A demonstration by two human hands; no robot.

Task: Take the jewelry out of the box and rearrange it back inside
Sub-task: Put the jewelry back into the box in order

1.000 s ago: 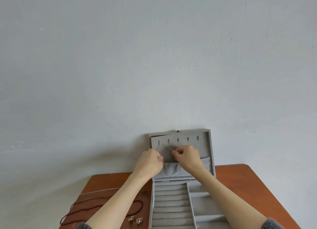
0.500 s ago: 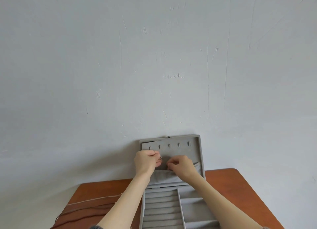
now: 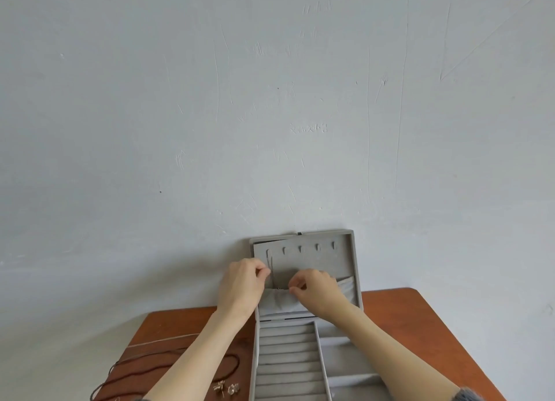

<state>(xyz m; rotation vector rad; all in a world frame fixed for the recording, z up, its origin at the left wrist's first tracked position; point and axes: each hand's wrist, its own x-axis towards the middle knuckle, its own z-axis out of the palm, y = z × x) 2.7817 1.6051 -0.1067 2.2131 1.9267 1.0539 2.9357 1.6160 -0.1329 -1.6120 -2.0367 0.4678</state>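
Note:
A grey velvet jewelry box (image 3: 345, 343) stands open on the brown table, its lid (image 3: 352, 256) upright against the wall with a row of small hooks. A thin chain necklace (image 3: 271, 268) hangs from the leftmost hook down toward the lid's fabric pocket (image 3: 277, 303). My left hand (image 3: 241, 286) pinches the chain beside that hook. My right hand (image 3: 315, 291) pinches the chain's lower end at the pocket's top edge. Inside the base are ring rolls on the left and compartments on the right.
On the table (image 3: 420, 340) left of the box lie a dark cord necklace (image 3: 168, 367), a pale cord (image 3: 162, 340) and small metal earrings (image 3: 226, 388). A pale wall rises right behind the box.
The chain now hangs straight down from the leftmost hook. My right hand has dropped to the pocket's edge with the chain's lower end. The camera view shifted, showing more of the table.

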